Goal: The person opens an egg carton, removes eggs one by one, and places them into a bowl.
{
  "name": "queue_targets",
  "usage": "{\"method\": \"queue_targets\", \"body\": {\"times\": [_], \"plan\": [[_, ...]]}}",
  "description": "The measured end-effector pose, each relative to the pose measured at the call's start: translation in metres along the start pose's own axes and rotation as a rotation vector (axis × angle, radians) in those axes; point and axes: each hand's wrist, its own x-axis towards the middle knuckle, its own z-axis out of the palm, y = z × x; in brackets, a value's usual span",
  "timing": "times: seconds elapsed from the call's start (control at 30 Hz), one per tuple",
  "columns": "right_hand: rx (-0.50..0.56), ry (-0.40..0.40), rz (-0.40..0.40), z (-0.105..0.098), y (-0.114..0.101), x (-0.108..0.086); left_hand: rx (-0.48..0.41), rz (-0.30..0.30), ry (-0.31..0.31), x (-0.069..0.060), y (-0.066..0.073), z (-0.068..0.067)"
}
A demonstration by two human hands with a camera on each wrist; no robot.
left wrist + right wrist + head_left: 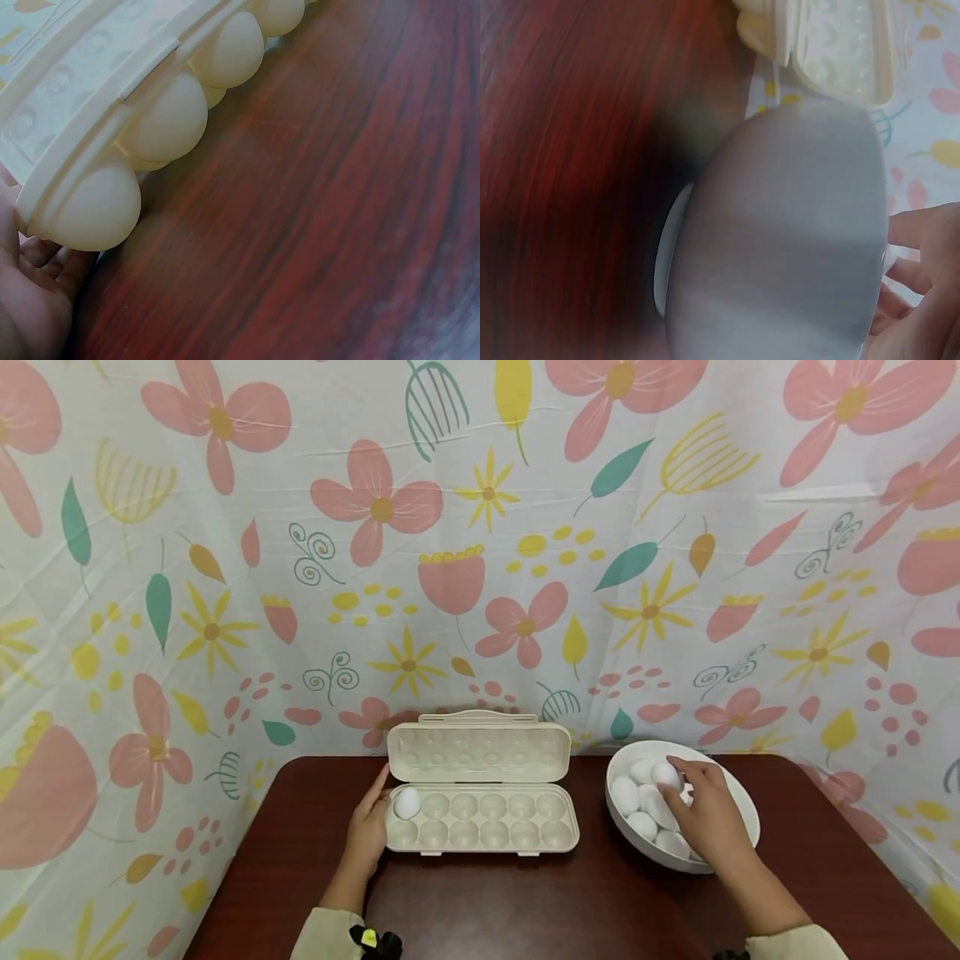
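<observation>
A cream plastic egg box (480, 850) lies with its lid raised, and one white egg (407, 803) sits in its back left cup. My left hand (367, 831) holds the box's left end; in the left wrist view its fingers (66, 264) curl beside and below the end cup. At the right, my right hand (705, 814) reaches into a white bowl (738, 802) of several eggs. Thumb and fingertips pinch an egg (664, 774) at the top of the pile. In the right wrist view the bowl's wall hides that egg and part of the hand.
Both containers stand on a dark red wooden table (487, 902), the bowl a short gap right of the box. A flower-patterned cloth (480, 610) hangs right behind the table's back edge.
</observation>
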Motion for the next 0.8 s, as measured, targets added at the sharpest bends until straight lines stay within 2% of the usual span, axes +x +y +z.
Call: {"method": "queue_targets", "body": {"times": [0.2, 0.43, 0.7, 0.8], "plan": [[-0.042, -0.061, 0.005, -0.004, 0.013, 0.005, 0.012, -0.002, 0.008, -0.001, 0.002, 0.0], [-0.071, -0.085, -0.037, -0.004, 0.025, 0.009, 0.025, 0.01, 0.009, -0.002, 0.001, 0.0], [-0.084, -0.211, -0.021, -0.004, 0.036, 0.016, 0.017, 0.01, 0.016, -0.002, -0.001, 0.001], [-0.095, -0.232, -0.032, -0.004, 0.039, 0.02, 0.019, 0.003, 0.015, -0.003, 0.0, 0.0]]}}
